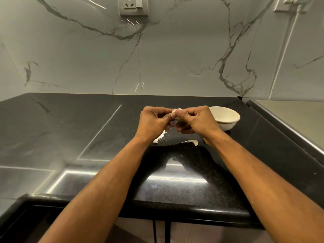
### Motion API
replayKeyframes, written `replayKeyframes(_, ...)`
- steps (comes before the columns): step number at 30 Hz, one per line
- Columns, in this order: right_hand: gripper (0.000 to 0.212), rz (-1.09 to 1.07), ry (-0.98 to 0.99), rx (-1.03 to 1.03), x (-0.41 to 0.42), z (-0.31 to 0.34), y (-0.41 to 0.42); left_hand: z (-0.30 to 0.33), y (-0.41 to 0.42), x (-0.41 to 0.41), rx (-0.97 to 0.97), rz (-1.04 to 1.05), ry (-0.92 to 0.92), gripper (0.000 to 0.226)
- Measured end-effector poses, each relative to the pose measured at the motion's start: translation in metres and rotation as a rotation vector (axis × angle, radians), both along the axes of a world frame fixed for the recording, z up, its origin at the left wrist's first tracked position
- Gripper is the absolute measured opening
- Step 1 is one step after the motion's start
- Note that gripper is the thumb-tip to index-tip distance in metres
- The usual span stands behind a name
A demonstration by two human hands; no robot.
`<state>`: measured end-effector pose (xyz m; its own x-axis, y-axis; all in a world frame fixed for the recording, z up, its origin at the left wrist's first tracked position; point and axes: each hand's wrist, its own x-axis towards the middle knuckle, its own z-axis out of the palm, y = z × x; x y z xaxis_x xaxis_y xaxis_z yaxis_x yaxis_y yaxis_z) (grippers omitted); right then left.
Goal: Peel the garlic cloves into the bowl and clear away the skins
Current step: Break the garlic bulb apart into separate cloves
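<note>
Clearly the peeling step is under way, not the clearing: both hands work one clove (176, 113) in the air above the counter (87, 137), and loose skins lie on the dark stone below them.

Going left to right, the left hand (154, 120) comes first. Its forearm reaches up from the lower left, wrist bent slightly inward, fingers curled, with thumb and fingertips pinching the clove's left side. Under that wrist a strip of skin (160, 137) lies flat on the counter. The clove sits between the two hands, only a pale sliver of it showing; how much skin remains on it I cannot tell. A second curved skin (191, 142) lies just right of the first, between the forearms. The right hand (196, 120) mirrors the left, fingers curled, thumb pressed on the clove's right side, apparently picking at the skin.

Farthest right, the bowl (226, 120) stands upright just behind the right hand, partly hidden by it; it looks empty, or nearly so.

Next, I judge, the skin must be pulled free, then a short move right will drop the bare clove into the bowl.
</note>
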<state>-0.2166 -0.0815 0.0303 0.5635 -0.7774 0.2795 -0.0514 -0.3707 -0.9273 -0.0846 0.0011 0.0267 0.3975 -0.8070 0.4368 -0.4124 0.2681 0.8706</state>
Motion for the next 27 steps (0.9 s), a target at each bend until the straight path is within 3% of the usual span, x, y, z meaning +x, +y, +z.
replayKeyframes(12,0.026,-0.087,-0.002,-0.035,0.012,-0.01,0.007,-0.006,-0.007,-0.006,-0.061,0.167,0.092,0.013)
replayKeyframes(19,0.024,-0.069,-0.003,0.033,0.009,-0.012,0.003,-0.004,-0.001,0.001,0.021,0.002,0.299,0.013)
replayKeyframes(27,0.028,-0.039,-0.017,0.135,0.007,-0.012,-0.002,-0.004,0.001,0.002,0.018,-0.074,0.276,0.012)
